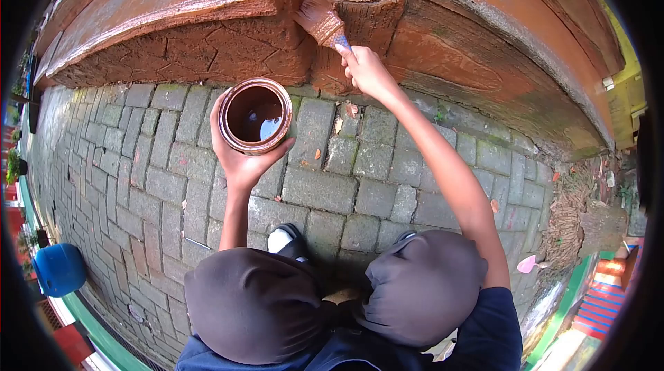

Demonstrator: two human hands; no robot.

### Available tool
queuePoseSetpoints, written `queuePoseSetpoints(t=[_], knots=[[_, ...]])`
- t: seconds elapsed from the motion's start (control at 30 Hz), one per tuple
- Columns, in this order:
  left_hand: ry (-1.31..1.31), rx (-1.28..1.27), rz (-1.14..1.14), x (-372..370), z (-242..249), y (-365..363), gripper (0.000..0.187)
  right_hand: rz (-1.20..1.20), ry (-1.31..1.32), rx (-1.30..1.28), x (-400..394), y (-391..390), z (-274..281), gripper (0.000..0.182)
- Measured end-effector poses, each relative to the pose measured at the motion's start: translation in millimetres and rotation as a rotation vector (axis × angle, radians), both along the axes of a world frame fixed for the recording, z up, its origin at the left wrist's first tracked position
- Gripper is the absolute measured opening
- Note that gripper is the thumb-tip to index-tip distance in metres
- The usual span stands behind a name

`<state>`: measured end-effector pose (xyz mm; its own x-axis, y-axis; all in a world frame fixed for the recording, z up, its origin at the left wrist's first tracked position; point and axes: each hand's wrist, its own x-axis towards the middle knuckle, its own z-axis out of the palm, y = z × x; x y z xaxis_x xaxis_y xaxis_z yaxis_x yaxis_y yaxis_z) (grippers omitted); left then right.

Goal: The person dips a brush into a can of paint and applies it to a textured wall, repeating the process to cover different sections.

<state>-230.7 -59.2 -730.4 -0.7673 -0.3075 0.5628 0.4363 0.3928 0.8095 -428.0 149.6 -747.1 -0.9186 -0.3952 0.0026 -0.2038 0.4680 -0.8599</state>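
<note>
My left hand is wrapped round an open can with brown paint inside and paint smeared on its rim. My right hand grips the handle of a paintbrush. The brush's bristles, coated in brown, touch the low wall near an inner corner beneath the ledge. Left of the brush the wall's lower face looks dark reddish brown and wet; farther right it is a duller, streaked orange-brown.
Grey paving blocks cover the ground, with a few dry leaves. A blue barrel stands at the far left. At the right lie a pink trowel-like object and a brown fibrous heap. My knees and one shoe show below.
</note>
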Motion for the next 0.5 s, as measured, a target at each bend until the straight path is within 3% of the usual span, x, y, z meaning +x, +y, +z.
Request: queuePoseSetpoints(t=[0.07, 0.1, 0.13, 0.17, 0.2, 0.23, 0.27, 0.3, 0.4, 0.5], knots=[[0.008, -0.003, 0.0, 1, -1, -1, 0.11, -0.078, 0.045, 0.052, -2, -3, -26, 0.058], [0.008, 0.015, 0.001, 1, -1, 0, 0.11, -0.096, -0.113, -0.003, 4, -7, -43, 0.057], [0.006, 0.035, 0.006, 2, -1, 0, 0.111, -0.035, -0.103, 0.019, 6, -3, -72, 0.056], [0.009, 0.034, 0.011, 3, 0, 0, 0.111, -0.013, -0.349, -0.031, 9, 4, -100, 0.054], [-0.003, 0.024, 0.008, 4, 0, 0, 0.111, -0.052, -0.587, 0.091, 13, 15, -113, 0.051], [-0.014, 0.008, 0.003, 3, 1, -1, 0.112, 0.01, -0.581, 0.141, 15, 30, -134, 0.045], [0.001, -0.001, 0.009, 3, 0, -2, 0.112, 0.001, -0.257, 0.326, 20, 33, -147, 0.048], [0.014, 0.04, -0.016, 4, 0, -1, 0.111, 0.003, -0.248, 0.316, 20, 40, -157, 0.048], [-0.015, 0.017, -0.032, 7, -3, -7, 0.112, -0.018, -0.337, 0.237, 49, 43, -99, 0.063], [-0.018, 0.058, -0.016, 3, -12, -8, 0.113, 0.015, -0.131, 0.205, 55, 41, 9, 0.071]])
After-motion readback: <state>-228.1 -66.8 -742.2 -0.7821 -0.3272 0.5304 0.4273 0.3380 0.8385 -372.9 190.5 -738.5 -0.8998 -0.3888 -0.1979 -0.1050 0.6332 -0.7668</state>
